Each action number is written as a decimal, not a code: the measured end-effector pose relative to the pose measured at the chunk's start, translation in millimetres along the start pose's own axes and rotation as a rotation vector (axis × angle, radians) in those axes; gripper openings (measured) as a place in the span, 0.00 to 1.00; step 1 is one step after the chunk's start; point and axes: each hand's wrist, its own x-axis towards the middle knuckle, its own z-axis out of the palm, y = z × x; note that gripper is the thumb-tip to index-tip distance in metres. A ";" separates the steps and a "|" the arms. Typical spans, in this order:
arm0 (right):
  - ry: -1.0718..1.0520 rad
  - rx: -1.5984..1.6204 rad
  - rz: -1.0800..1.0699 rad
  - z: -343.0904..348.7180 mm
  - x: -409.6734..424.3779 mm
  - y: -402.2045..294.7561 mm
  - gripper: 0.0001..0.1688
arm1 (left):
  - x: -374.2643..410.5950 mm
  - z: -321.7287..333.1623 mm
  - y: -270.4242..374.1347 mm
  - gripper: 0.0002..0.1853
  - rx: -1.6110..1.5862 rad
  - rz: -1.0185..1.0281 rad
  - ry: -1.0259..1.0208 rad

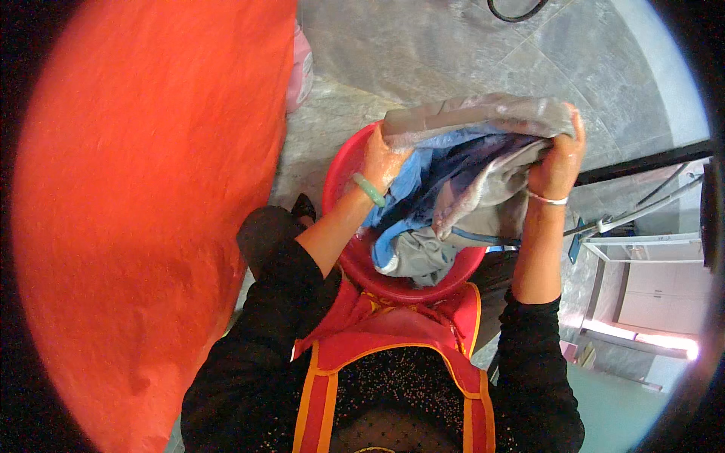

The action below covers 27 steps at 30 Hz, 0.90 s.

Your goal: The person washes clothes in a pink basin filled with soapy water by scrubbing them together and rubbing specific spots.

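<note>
A wet garment (481, 116), grey-brown outside with a blue and dark lining, is stretched between my two hands above a red plastic basin (340, 175). My left hand (385, 156), with a green bangle at the wrist, grips its left end. At the right end, my right hand (561, 158) holds the bunched cloth, fingers curled over the upper edge; a pale band circles that wrist. The lower part of the cloth, grey and light blue, hangs down into the basin. A blue-edged strip of the cloth runs toward my right forearm. The basin's contents under the cloth are hidden.
A large red-orange sheet (153, 226) fills the left side. Beside its edge stands a pink container (300, 71) on the grey tiled floor (362, 45). A black bar (645, 161) and cables lie to the right, near a white-framed cabinet (651, 246). A black hose loop (515, 18) is at the top.
</note>
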 end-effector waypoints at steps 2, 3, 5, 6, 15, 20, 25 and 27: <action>-0.010 0.008 -0.052 -2.9 7.2 -13.7 0.16 | 9.7 1.4 6.9 0.29 0.010 0.094 0.063; -0.025 -0.102 -0.130 -12.2 6.9 -19.6 0.16 | 9.7 8.3 16.4 0.28 0.068 0.133 0.054; -0.042 -0.249 -0.214 -30.4 8.0 -21.5 0.16 | 8.3 11.2 44.4 0.27 0.201 0.202 0.055; -0.053 -0.267 -0.182 -40.9 7.3 -15.3 0.16 | 13.0 4.7 41.3 0.25 0.164 0.243 0.020; -0.258 -0.670 0.343 -133.6 -119.4 127.1 0.23 | 3.5 -32.4 -63.0 0.22 0.185 0.031 0.160; -0.389 -0.825 0.301 -96.7 -138.9 110.2 0.39 | -62.8 -34.7 -54.6 0.22 -0.112 -0.482 -0.117; -0.746 -0.935 -0.061 -48.3 -156.9 91.2 0.31 | -62.2 25.2 -10.3 0.21 -0.691 -0.763 -0.282; -0.847 -0.966 -0.005 -23.3 -157.1 76.4 0.24 | -44.4 28.9 -14.4 0.19 -0.736 -0.798 -0.251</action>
